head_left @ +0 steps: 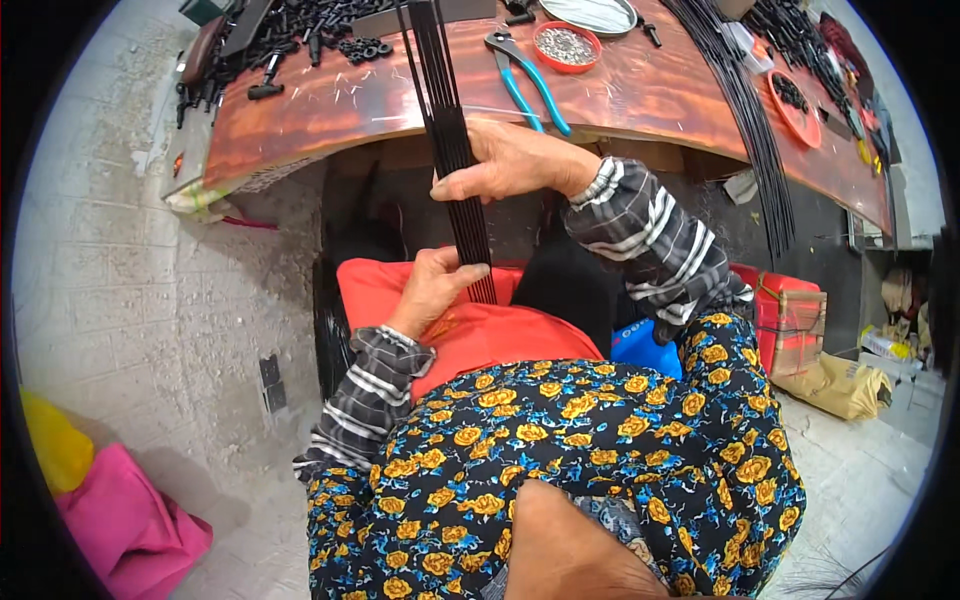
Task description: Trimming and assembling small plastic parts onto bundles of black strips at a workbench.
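Observation:
A bundle of thin black rods (pixel 452 150) stands tilted between my hands, its upper part reaching over the table's near edge and its lower end above the red cloth on my lap. My right hand (pixel 508 160) is wrapped round the middle of the bundle, thumb across the front. Lower down, my left hand (pixel 437 287) grips the bundle close to its bottom end. Teal-handled pliers (pixel 528 85) lie on the table right of the rods. Beside them is a round red dish (pixel 567 46) of small metallic pieces.
The wood-patterned table (pixel 660 100) carries black fittings (pixel 315 40) at the far left. A silver tray (pixel 588 12) sits at the back. More long black rods (pixel 765 170) overhang the right edge, near an orange-red dish (pixel 795 108). A pink bag (pixel 130 520) rests at the lower left.

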Tool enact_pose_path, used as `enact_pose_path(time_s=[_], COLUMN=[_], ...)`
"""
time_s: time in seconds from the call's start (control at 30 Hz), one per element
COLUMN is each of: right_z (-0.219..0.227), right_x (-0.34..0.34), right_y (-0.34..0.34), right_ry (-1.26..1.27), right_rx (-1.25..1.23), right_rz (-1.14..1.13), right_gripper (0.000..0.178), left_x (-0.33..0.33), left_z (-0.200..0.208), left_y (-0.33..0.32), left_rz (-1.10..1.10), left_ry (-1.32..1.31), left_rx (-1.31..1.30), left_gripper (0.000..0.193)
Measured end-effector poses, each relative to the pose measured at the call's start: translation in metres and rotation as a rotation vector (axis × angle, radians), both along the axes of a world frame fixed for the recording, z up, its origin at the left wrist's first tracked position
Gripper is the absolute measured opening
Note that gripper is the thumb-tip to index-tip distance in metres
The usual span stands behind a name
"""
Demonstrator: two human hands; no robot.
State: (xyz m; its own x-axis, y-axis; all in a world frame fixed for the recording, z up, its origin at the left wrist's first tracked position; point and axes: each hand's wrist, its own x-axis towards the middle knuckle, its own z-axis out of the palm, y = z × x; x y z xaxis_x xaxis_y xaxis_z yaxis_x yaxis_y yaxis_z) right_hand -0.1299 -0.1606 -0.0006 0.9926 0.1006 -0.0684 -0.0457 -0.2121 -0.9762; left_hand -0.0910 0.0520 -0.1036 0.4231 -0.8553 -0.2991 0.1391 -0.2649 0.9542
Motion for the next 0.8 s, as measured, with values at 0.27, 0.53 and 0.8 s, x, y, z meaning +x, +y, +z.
enact_pose_path(time_s=[0.27, 0.53, 0.8], right_z=[-0.004, 0.005, 0.006], right_x=[0.019, 0.015, -0.008], right_y=[0.003, 0.017, 0.046], right_ry=[-0.249, -0.058, -0.164], right_rx=[-0.167, 0.117, 0.150], right_rz=[0.030, 0.160, -0.003], right_gripper=[0.027, 0.045, 0.037], left_x=[0.100, 0.089, 0.055], left_z=[0.165, 0.229, 0.215], left_y=[-0.037, -0.062, 0.016], left_rz=[0.385, -0.077, -0.290], left_ry=[-0.428, -0.149, 0.133], left_rx=[-0.493, -0.534, -0.985], left_gripper=[0.036, 0.067, 0.061])
